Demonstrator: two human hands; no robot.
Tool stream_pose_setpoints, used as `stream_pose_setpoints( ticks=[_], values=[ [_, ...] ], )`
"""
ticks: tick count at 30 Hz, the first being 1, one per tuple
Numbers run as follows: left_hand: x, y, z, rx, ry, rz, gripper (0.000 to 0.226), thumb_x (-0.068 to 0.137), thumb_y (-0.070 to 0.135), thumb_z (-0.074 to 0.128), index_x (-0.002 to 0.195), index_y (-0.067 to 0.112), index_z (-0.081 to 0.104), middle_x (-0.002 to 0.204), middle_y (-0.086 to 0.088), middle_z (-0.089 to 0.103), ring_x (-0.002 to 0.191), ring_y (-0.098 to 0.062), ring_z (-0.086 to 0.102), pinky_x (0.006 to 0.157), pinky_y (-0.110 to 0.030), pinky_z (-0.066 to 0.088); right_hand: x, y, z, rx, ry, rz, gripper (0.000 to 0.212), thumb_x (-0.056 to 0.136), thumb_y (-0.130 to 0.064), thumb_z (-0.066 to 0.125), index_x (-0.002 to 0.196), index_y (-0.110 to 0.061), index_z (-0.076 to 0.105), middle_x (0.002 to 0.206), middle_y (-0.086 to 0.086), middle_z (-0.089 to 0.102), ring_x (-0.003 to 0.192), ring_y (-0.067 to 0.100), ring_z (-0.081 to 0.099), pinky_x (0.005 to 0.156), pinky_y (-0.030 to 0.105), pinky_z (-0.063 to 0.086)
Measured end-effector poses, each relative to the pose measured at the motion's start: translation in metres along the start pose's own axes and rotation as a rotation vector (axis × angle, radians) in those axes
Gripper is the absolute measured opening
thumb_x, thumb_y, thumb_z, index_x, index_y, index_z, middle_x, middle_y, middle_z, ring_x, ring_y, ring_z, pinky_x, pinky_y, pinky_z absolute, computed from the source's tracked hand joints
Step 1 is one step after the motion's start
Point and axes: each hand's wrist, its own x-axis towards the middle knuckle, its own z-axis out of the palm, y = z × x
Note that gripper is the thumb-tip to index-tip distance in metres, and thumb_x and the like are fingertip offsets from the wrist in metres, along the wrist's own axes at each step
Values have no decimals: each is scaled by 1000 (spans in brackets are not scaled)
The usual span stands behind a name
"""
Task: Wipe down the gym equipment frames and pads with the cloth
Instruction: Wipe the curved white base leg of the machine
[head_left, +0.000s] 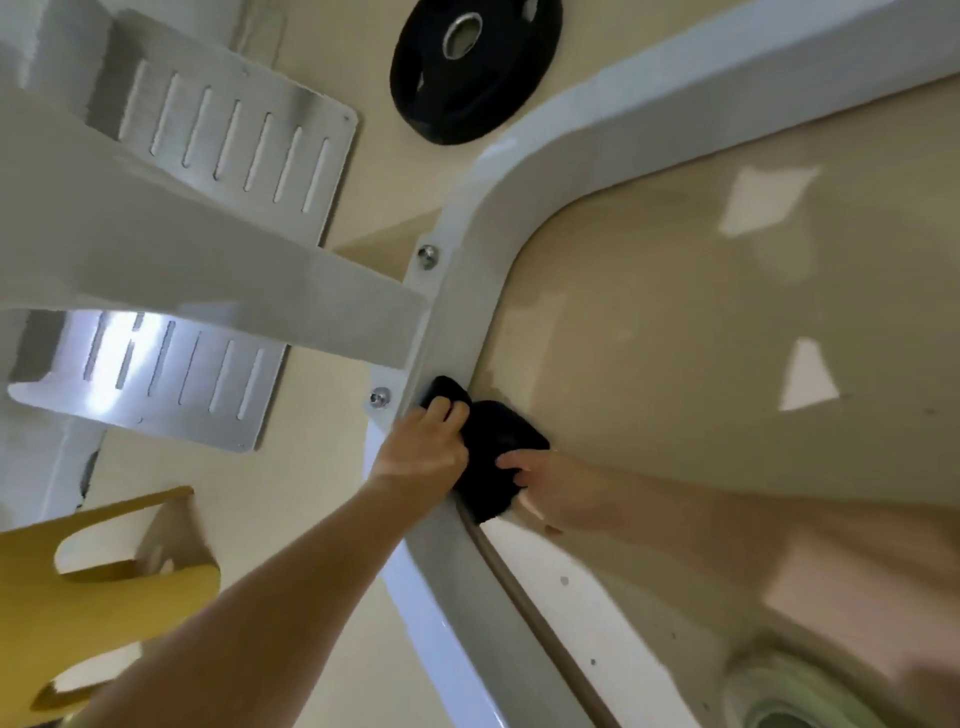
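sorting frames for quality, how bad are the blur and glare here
Head view: motion blur smears the right hand and its forearm; the left hand and black cloth are fairly sharp; glare patches sit on the glossy floor and the lower slotted metal plate; the yellow part looks soft.

The room was bright, with soft, even light. Right of the frame (467, 291), pale patches of light shone on the glossy floor (675, 312). Left of it, glare flared white on the lower plate (171, 384). The right hand (558, 493) was smeared with motion blur, the cloth (501, 447) was featureless black, and straight edges far from the frame bowed slightly.
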Motion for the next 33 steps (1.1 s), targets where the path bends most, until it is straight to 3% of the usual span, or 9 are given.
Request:
stream_pose_setpoints(
  ticks=[3, 6, 9, 11, 15, 19, 24, 30, 33],
  values=[
    [28, -23, -25, 135, 170, 65, 13, 64, 13, 69, 76, 13, 72, 102, -9, 65, 80, -24, 58, 59, -30, 42, 5, -8, -15, 198, 10, -15, 56, 96, -6, 44, 148, -18, 28, 145, 13, 42, 102, 17, 43, 99, 38, 42],
    [64, -44, -55, 251, 341, -28, 32, 79, 19, 47, 101, 17, 70, 121, -6, 58, 97, -22, 54, 70, -28, 38, 4, -13, -26, 461, 57, 36, 57, 96, -7, 47, 147, -28, 29, 138, 9, 47, 111, 20, 53, 85, 32, 50],
    [92, -38, -63, 251, 217, -147, 48, 90, 23, 46, 137, 14, 43, 137, -9, 36, 117, -27, 40, 85, -31, 36, 5, -17, -46, 530, 102, -2, 62, 96, -8, 47, 149, -30, 23, 142, 9, 43, 113, 23, 53, 70, 23, 48],
    [85, -16, -56, 177, 47, -161, 56, 93, 26, 46, 145, 12, 31, 138, -11, 30, 121, -28, 35, 91, -32, 35, 7, -16, -62, 526, 169, -16, 67, 95, -10, 49, 150, -31, 18, 141, 7, 42, 114, 25, 53, 76, 30, 52],
    [58, 1, -38, 159, -106, -81, 52, 95, 21, 43, 144, 9, 31, 131, -10, 33, 118, -26, 38, 89, -31, 36, 8, -10, -86, 484, 174, -31, 67, 96, -13, 48, 152, -30, 16, 143, 8, 42, 117, 27, 53, 78, 31, 54],
    [79, -31, -65, 185, 198, -212, 54, 88, 20, 48, 141, 10, 39, 119, -8, 48, 102, -23, 49, 77, -29, 42, 11, -13, -86, 502, 81, -70, 64, 98, -8, 46, 153, -21, 14, 155, 9, 25, 129, 24, 40, 73, 7, 43],
    [118, -66, -107, -5, 419, -329, 57, 86, 15, 45, 141, 7, 38, 121, -21, 47, 95, -36, 47, 72, -40, 44, 11, -41, -126, 545, 214, -123, 68, 94, -9, 50, 151, -31, 20, 143, 5, 40, 109, 20, 50, 82, 31, 52],
    [105, -55, -108, -861, 438, -728, 46, 87, 35, 58, 124, 13, 43, 126, -14, 48, 109, -32, 50, 79, -38, 43, -1, -68, -178, 535, 317, -276, 67, 92, -4, 49, 150, -26, 24, 142, 8, 43, 121, 25, 50, 70, 18, 45],
    [114, -61, -120, -981, 412, -848, 50, 86, 52, 58, 114, 14, 41, 108, -6, 56, 98, -29, 57, 74, -36, 44, -6, -70, -188, 460, 269, -302, 65, 94, -3, 44, 151, -25, 22, 135, 9, 48, 104, 20, 53, 65, 17, 44]
  ],
)
